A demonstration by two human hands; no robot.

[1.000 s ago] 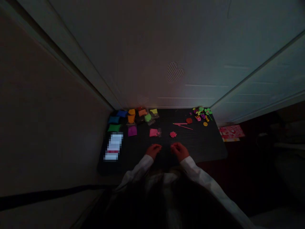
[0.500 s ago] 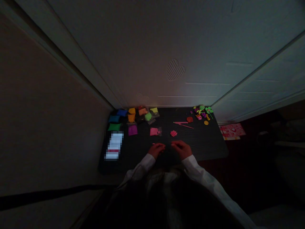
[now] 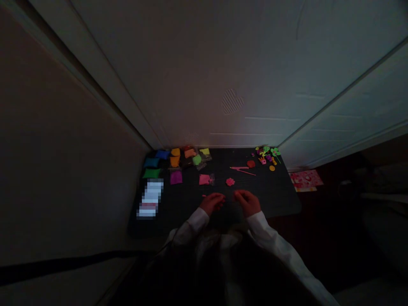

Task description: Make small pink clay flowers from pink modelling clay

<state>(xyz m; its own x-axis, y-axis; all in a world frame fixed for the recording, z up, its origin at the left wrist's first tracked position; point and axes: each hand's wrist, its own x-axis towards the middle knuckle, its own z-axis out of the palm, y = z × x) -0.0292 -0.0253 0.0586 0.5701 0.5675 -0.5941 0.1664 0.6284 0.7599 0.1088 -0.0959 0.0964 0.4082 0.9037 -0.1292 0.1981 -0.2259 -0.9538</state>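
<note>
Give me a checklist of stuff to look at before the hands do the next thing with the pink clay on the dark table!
1. Both hands over the table: ok. The left hand and right hand sit close together near the front edge of the dark table.
2. Something held in the fingers: cannot tell, too dark and small.
3. Pink flower shape within easy reach: ok, it lies just beyond the hands.
4. Pink clay bag close by: ok, it lies beside the flower shape, untouched.
5. Pink stick tools free: ok, they lie alone farther back.
6. Enough light: not ok, the scene is very dim.
</note>
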